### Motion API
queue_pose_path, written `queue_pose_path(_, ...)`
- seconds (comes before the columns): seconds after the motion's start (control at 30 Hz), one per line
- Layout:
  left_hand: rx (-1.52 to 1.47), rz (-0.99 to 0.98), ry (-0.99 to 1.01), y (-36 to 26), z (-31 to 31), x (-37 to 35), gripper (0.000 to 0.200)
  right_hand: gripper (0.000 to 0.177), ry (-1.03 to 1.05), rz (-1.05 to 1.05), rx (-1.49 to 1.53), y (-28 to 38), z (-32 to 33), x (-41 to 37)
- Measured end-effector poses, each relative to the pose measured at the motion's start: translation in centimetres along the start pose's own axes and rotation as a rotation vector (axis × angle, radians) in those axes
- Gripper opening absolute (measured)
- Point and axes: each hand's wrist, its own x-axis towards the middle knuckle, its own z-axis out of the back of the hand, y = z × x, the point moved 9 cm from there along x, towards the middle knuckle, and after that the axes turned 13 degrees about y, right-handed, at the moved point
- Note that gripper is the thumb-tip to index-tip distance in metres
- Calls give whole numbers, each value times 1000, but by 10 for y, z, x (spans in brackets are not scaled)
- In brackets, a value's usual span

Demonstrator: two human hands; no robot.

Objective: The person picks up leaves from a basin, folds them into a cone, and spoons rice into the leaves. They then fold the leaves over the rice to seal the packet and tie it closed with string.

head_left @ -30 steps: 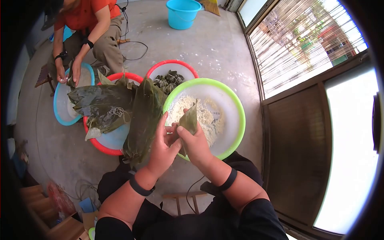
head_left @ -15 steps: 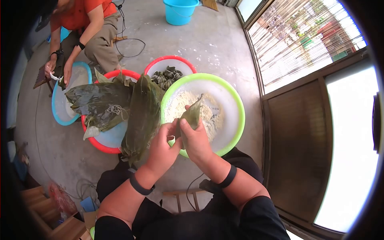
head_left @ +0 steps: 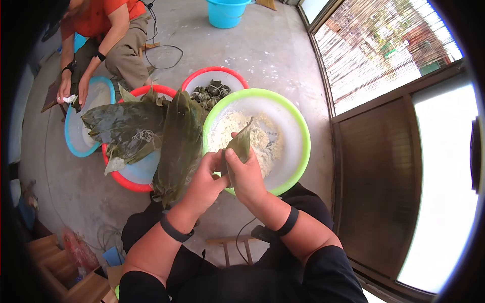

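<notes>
Between my two hands is a folded green bamboo leaf [head_left: 240, 143], its pointed end up. My left hand [head_left: 207, 175] is closed around its left and lower side. My right hand [head_left: 246, 177] grips it from the right, with the thumb pressed on the front. Whether the fold has a filling is hidden. Just beyond my hands stands a green-rimmed basin [head_left: 299, 118] with whitish rice grains [head_left: 267, 144] in it. On the left, long wet leaves [head_left: 177, 139] and a small bundle of white string [head_left: 144, 136] lie across a red-rimmed basin [head_left: 127, 182].
A second red-rimmed basin [head_left: 214, 69] holds several tied leaf dumplings [head_left: 211, 93]. At upper left a person in an orange top [head_left: 115, 30] works over a blue-rimmed basin [head_left: 67, 123]. A blue bucket [head_left: 226, 14] stands at the back. A dark door panel [head_left: 376, 187] is on the right.
My hands keep their hold on the folded leaf with hardly any movement. The other person's hands have shifted slightly around a white item. The view has tilted a little.
</notes>
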Motion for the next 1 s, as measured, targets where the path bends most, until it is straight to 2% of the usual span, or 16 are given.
queue_pose_path(0.1, 487, -74, -88, -16, -1, -6, 43, 58, 20, -37, 36, 1, -1, -1)
queue_pose_path(0.2, 382, -152, -84, -11, 1, -6, 47, 60, 48, -36, 111, 11, -9, 1)
queue_pose_path(0.3, 283, -83, -48, 1, 3, -6, 49, 62, 87, -19, 103, 16, -11, 2)
queue_pose_path(0.4, 105, -139, -114, -2, 3, -7, 40, 63, 119, -23, 91, 14, -12, 2)
queue_pose_path(0.5, 114, -68, -10, 13, 4, 0, 51, 61, 78, -31, 112, 10, -10, 1)
queue_pose_path(0.57, 158, -56, -19, 12, 4, 1, 51, 60, 37, -44, 83, 7, -6, 1)
queue_pose_path(0.7, 457, -200, -136, -19, -1, -10, 47, 58, 49, -45, 96, 10, -8, 1)
queue_pose_path(0.8, 313, -240, -40, -22, -5, -12, 57, 55, 23, -34, 71, 14, -7, 0)
queue_pose_path(0.9, 542, -374, -59, -34, -19, -21, 62, 55, -2, -26, 25, 12, -2, -2)
queue_pose_path(1.0, 500, -269, -77, -18, -16, -17, 57, 53, -32, 10, 40, 13, -2, -4)
